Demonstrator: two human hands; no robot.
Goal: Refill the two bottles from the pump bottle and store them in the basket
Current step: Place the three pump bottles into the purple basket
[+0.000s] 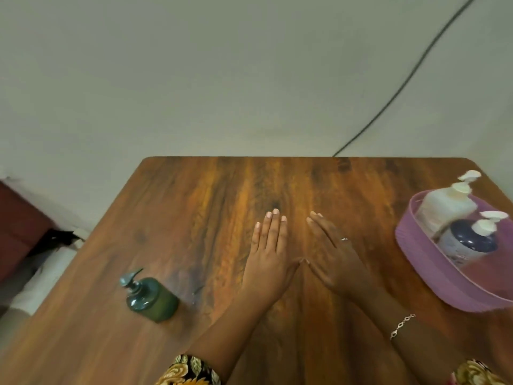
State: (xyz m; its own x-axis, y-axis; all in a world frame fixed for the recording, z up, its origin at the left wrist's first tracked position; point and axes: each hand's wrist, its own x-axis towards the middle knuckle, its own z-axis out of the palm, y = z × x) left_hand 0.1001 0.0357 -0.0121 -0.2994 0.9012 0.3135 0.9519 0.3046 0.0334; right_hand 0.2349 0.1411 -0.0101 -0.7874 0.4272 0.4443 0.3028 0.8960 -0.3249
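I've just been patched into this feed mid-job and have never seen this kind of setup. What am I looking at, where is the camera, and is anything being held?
There is no machine here: a person works with bare hands, and the single picture comes from a wide-angle camera on their head, looking forward and down. Below is a wooden table. The left hand and the right hand lie flat and open on it, thumbs almost meeting, holding nothing. The right one wears a ring and a bracelet. Left of the hands stands a dark green pump bottle. At the right edge sits a purple basket holding two pump-topped bottles: a white bottle and a dark blue bottle. Behind the table is a plain wall with a dark cable across it.
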